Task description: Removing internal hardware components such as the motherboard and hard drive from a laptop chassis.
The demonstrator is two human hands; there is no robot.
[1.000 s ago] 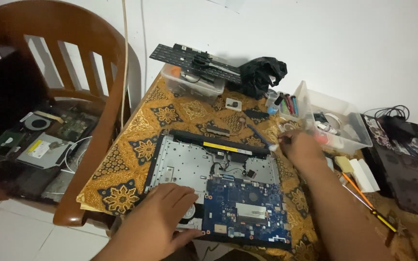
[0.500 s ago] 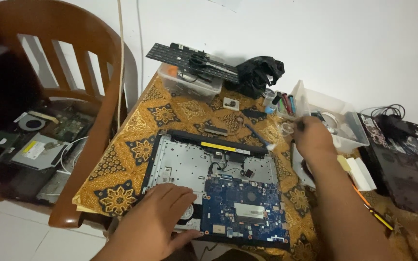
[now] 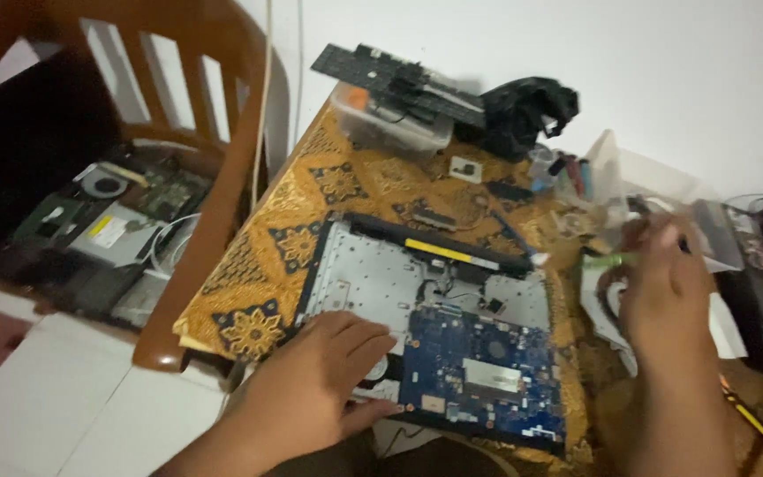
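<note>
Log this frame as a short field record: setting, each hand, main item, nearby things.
setting: table with patterned orange cloth, wooden chair beside it
left hand: flat on the opened laptop base, beside the blue circuit board
right hand: raised, blurred, holding a thin green-handled tool
nearby: clear plastic box, black keyboard on another container
</note>
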